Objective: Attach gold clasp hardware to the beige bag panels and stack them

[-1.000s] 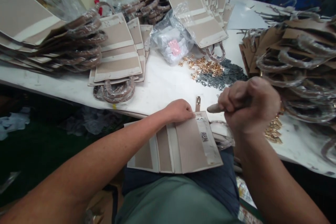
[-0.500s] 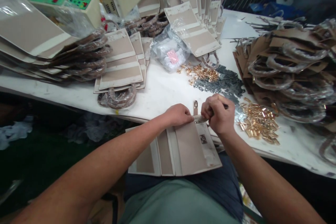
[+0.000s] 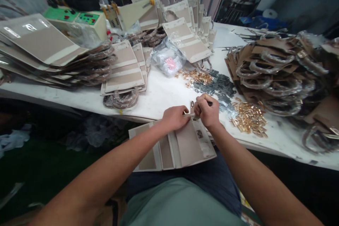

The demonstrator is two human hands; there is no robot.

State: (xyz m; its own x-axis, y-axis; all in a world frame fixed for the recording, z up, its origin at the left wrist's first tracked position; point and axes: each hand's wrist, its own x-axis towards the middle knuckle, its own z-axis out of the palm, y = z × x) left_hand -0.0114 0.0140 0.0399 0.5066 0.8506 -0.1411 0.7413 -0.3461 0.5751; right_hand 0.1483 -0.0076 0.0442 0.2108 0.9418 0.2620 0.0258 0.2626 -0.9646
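Observation:
A beige bag panel (image 3: 189,146) with pale strips lies open across my lap, its far edge resting against the table. My left hand (image 3: 176,117) is closed on that far edge, thumb and fingers pressed near the corner. Just right of it, my right hand (image 3: 208,110) makes a fist around a dark-handled tool (image 3: 210,103); most of the tool is hidden, so its kind is unclear. A narrow tab with a metal fitting (image 3: 192,105) sticks out beyond the panel between the hands. A square metal plate (image 3: 200,134) sits on the panel's pale right strip.
Gold metal fittings (image 3: 250,118) and dark flat plates (image 3: 218,86) lie in piles on the white table (image 3: 161,95). Stacked bag panels (image 3: 42,42) with wrapped handles stand left, brown bag pieces (image 3: 267,67) right. Behind are a plastic bag (image 3: 168,58) and a green-topped machine (image 3: 76,21).
The camera view has tilted up and turned slightly right. My right fist sits a little closer to the metal-fitted tab. My left hand keeps its hold on the panel edge.

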